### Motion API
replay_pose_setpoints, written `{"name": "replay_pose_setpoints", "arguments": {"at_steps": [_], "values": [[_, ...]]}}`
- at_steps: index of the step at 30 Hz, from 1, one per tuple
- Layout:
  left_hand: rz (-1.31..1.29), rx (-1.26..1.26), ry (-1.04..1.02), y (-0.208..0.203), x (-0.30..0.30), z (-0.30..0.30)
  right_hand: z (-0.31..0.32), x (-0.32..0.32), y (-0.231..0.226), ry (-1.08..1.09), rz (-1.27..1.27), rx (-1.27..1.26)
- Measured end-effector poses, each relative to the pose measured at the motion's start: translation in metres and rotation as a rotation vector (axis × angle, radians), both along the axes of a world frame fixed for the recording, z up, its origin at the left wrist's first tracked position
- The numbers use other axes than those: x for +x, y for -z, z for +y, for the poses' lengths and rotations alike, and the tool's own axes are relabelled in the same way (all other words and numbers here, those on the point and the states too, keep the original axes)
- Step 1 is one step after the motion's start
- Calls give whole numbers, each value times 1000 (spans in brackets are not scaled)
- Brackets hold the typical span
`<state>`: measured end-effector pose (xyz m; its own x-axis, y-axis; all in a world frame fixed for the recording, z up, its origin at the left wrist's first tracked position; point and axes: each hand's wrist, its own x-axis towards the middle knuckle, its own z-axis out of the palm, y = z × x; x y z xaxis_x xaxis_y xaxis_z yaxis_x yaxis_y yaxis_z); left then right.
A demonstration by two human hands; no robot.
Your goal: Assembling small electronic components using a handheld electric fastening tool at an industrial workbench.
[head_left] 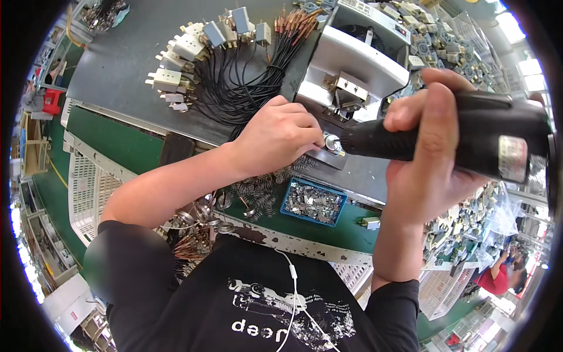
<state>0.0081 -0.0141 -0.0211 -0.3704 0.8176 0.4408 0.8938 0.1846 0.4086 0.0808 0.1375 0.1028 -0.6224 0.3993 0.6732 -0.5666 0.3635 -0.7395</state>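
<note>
My right hand [431, 144] is wrapped round a black electric screwdriver [375, 139], held level with its tip pointing left. At that tip is a small shiny round metal part [332, 142], on a small metal block at the bench edge. My left hand [281, 132] is closed, its thumb and fingertips pinched at the metal part's left side. The fingers cover much of the part. Just beyond stands a silver machine [316, 94] with a small metal fixture [352, 88] on its front.
A bundle of black cables [234, 94] with white and grey plugs [190, 46] lies at the far left. Nearer are a blue tray [308, 220] of small metal pieces and a pile of springs [261, 193]. Plugs [451, 226] heap at the right. A person in red [494, 280] is farther off.
</note>
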Motion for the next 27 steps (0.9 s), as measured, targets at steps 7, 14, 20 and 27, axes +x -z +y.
{"name": "replay_pose_setpoints", "arguments": {"at_steps": [7,14,20,27], "values": [[-81,8,-2,3,0,-3,-3,-9,24,-35,36,-45],[-61,-12,34,1,0,0,-2,-16,38,-24,32,-108],[-53,-14,55,3,-3,0,-5,-18,40,8,-32,-150],[-237,-70,44,0,-6,2,-7,-29,32,-64,-33,-170]]}}
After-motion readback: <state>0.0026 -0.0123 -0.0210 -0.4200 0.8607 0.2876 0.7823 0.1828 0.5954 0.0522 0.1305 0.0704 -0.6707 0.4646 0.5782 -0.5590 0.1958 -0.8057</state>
